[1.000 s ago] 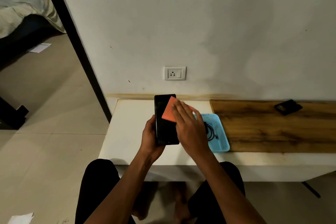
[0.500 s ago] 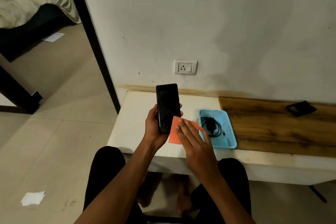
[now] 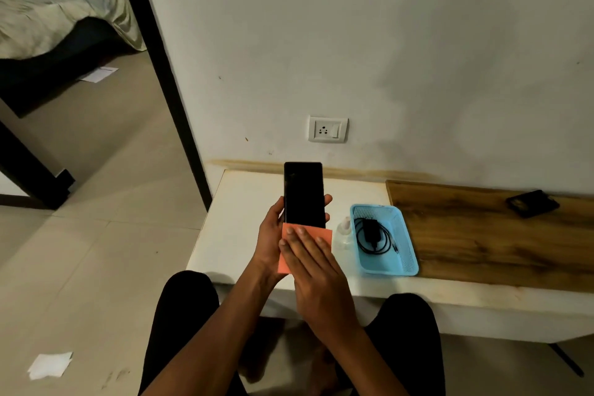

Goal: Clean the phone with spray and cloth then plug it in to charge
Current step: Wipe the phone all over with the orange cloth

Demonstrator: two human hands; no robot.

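Near the centre of the head view, the left hand (image 3: pixel 271 235) grips a black phone (image 3: pixel 303 194) from behind, thumb along its left edge and fingertips curling round the right edge, holding it upright with the dark screen facing the camera above the white table (image 3: pixel 238 219). Just below, the right hand (image 3: pixel 316 280) lies flat with straight fingers together, pressing an orange cloth (image 3: pixel 323 233) against the lower end of the phone; the cloth covers the phone's bottom part and hangs down past it.

Right of the hands, a small clear spray bottle (image 3: pixel 344 233) stands on the table, just beside a light blue basket (image 3: pixel 403 235) that holds a black charger with its coiled cable (image 3: pixel 373 236). Further right lies a wooden board (image 3: pixel 482 235), and a dark phone case (image 3: pixel 532 202) rests near its far edge. On the wall above the phone sits a white socket (image 3: pixel 328 129). At lower left, a scrap of white paper (image 3: pixel 49 365) lies on the tiled floor.
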